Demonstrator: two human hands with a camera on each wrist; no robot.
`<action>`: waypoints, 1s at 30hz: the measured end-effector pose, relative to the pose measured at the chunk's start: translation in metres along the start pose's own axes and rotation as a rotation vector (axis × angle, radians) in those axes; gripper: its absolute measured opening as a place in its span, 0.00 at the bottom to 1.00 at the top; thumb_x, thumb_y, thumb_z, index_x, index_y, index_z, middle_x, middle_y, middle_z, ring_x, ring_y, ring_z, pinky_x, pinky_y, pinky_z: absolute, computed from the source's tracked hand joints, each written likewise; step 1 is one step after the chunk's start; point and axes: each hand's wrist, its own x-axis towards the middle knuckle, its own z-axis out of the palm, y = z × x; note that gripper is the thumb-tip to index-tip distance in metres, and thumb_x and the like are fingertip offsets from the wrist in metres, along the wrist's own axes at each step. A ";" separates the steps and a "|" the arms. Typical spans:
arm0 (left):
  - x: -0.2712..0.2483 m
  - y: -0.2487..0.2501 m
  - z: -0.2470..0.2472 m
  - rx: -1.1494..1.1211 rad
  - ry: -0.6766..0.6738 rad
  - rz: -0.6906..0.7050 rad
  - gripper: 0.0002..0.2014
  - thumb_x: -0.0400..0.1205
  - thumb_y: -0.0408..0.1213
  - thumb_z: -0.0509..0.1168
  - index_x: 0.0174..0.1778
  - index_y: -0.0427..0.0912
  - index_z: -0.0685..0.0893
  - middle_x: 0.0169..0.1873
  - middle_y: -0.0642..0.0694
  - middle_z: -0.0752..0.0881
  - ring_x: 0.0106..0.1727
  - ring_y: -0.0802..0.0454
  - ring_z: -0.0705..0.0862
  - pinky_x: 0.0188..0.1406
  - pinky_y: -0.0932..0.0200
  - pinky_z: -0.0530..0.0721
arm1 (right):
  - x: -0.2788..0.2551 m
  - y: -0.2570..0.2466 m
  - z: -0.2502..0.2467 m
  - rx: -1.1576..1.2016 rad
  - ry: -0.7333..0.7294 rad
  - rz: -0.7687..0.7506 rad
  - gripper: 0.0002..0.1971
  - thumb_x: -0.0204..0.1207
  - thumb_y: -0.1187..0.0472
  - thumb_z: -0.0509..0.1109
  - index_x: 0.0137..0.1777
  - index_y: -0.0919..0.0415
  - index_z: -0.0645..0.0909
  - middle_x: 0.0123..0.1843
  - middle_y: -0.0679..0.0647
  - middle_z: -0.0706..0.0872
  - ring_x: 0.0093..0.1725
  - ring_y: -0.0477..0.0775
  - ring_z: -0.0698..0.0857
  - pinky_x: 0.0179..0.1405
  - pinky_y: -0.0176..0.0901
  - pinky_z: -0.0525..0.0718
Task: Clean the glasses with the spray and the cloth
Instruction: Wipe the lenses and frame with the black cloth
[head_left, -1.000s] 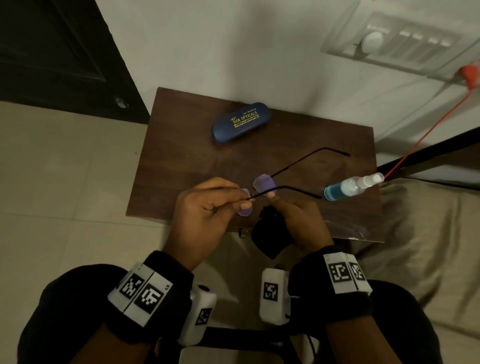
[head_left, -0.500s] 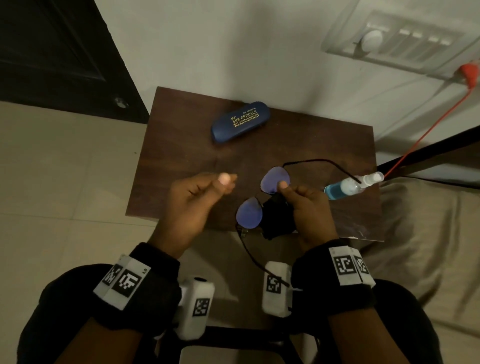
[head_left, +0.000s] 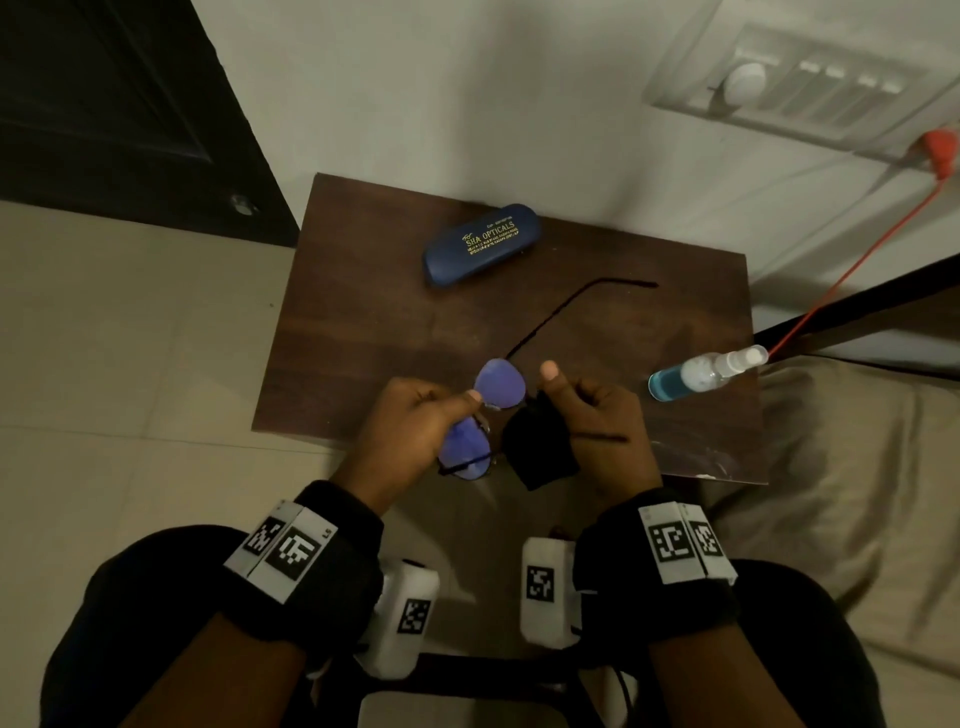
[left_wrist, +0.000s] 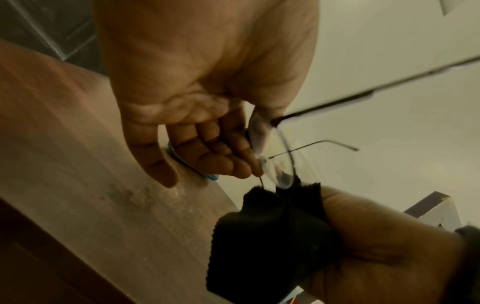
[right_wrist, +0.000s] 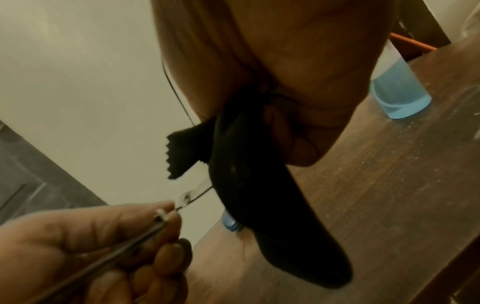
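Note:
Thin black-framed glasses (head_left: 497, 385) with bluish lenses hang over the table's near edge. My left hand (head_left: 467, 410) pinches them at the bridge between the lenses; the left wrist view shows the lens (left_wrist: 275, 162) beside my curled fingers. My right hand (head_left: 561, 400) grips a black cloth (head_left: 540, 449), thumb raised beside the upper lens. The cloth (right_wrist: 259, 185) hangs from the right palm, its zigzag edge near the frame (right_wrist: 187, 198). One temple reaches toward the back right, the other crosses my right hand. The spray bottle (head_left: 701, 371) of blue liquid lies on the table at right.
A blue glasses case (head_left: 480, 244) lies at the back of the small brown table (head_left: 363, 312). A white wall with a switch panel (head_left: 810, 83) stands behind, with a red cable (head_left: 857, 265) at right. Bedding (head_left: 857, 467) lies to the right and tiled floor to the left.
Half a second ago my right hand alone held the glasses with the cloth and the left hand was free. Now the left hand has taken the glasses, which have turned.

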 end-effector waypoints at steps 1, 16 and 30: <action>0.000 0.000 0.000 -0.025 0.000 -0.032 0.20 0.82 0.33 0.65 0.22 0.32 0.77 0.15 0.51 0.76 0.22 0.57 0.76 0.29 0.67 0.76 | 0.002 0.002 -0.002 0.016 0.020 0.011 0.18 0.75 0.48 0.71 0.36 0.65 0.84 0.33 0.63 0.87 0.35 0.59 0.86 0.40 0.51 0.86; 0.000 0.000 0.003 -0.096 -0.117 0.002 0.15 0.82 0.33 0.63 0.34 0.26 0.86 0.25 0.46 0.87 0.30 0.55 0.86 0.38 0.63 0.83 | 0.010 -0.003 -0.024 0.090 0.076 -0.167 0.16 0.71 0.72 0.73 0.44 0.47 0.87 0.48 0.50 0.91 0.55 0.56 0.88 0.59 0.61 0.84; -0.005 -0.002 0.012 0.018 -0.176 0.127 0.21 0.83 0.30 0.63 0.21 0.42 0.81 0.14 0.58 0.78 0.21 0.67 0.77 0.26 0.75 0.73 | 0.011 -0.009 -0.007 0.013 0.075 -0.298 0.29 0.65 0.76 0.77 0.62 0.60 0.70 0.39 0.45 0.85 0.37 0.36 0.88 0.37 0.30 0.84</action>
